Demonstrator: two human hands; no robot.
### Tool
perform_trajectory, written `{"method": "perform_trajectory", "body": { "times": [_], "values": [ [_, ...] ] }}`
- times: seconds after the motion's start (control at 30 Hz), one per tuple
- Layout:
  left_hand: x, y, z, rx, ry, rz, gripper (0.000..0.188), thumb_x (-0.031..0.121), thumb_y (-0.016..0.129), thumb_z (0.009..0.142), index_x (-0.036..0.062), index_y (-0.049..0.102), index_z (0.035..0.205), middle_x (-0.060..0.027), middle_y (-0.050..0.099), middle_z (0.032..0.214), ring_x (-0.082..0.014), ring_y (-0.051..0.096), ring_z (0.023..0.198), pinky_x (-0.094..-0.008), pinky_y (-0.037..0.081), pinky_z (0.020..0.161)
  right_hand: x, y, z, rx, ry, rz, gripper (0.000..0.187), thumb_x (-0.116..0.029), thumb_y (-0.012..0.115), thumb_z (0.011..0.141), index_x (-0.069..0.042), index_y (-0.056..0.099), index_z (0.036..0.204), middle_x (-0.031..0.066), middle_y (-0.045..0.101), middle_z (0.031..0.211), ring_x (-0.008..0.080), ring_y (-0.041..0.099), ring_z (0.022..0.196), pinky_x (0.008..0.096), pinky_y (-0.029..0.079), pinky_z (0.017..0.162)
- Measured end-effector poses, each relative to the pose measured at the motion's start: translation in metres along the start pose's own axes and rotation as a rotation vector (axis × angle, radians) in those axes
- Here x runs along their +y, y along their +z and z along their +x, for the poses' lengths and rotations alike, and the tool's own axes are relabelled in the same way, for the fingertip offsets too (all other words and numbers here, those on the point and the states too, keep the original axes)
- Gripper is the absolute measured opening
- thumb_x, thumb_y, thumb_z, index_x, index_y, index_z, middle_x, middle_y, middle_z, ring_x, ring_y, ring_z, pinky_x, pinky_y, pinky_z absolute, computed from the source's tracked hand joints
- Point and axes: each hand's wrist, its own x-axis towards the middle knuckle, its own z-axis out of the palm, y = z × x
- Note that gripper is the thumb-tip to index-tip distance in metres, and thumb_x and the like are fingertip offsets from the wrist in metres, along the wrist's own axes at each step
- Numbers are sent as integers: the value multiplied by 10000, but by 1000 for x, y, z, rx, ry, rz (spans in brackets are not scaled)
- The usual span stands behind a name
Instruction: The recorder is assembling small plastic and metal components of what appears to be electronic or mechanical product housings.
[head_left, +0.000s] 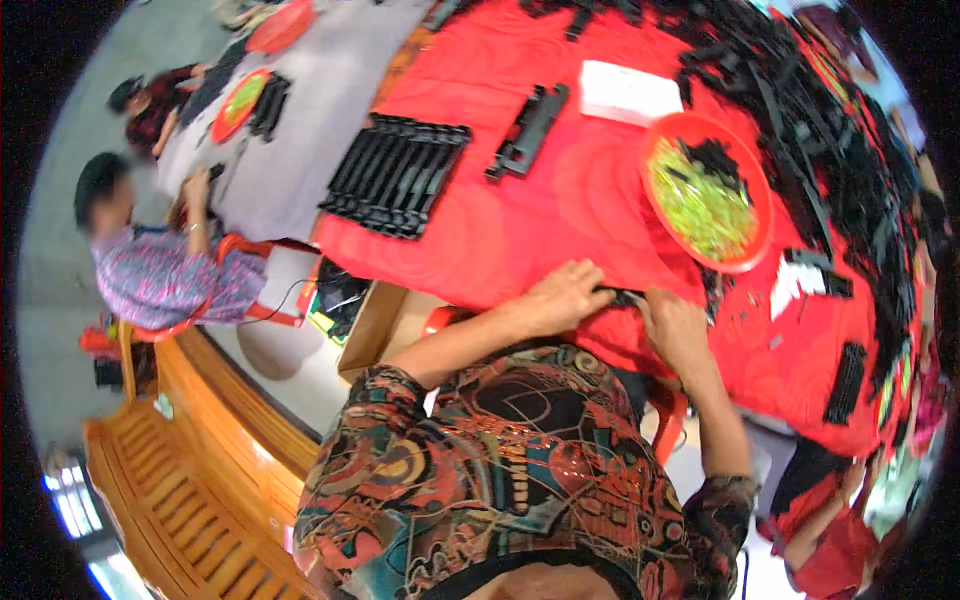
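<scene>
No writing, number or sign can be read here. The person's patterned shirt (pixel 590 470) carries a short group of upright pale strokes on its front (they may be lettering or only part of the print; I cannot tell which). On the red-covered worktop (pixel 590 205), any marks on the flat white box (pixel 628 92) and the white piece (pixel 795 287) nearer the right edge are too faint or small to make out.
</scene>
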Motion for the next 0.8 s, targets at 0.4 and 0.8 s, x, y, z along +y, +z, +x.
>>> {"method": "perform_trajectory", "body": {
  "times": [0.4, 0.8],
  "values": [
    [-10, -63, -57, 541, -476, 249, 259, 56, 730, 682, 22, 626, 918, -123, 569, 938, -299, 551, 817, -372, 480, 689, -40, 31, -48, 358, 67, 691, 58, -41, 593, 849, 13, 603, 832, 166, 573, 717, 302, 579, 619, 366, 456, 564],
    [-89, -131, -115, 649, -795, 565, 206, 61, 695, 705, 24, 652, 903, -130, 588, 920, -318, 547, 844, -402, 459, 743, -59, 55, -36, 327, -60, 809, 36, -30, 589, 845, 6, 589, 844, 151, 582, 695, 297, 580, 583, 377, 443, 524]
  ]
}}
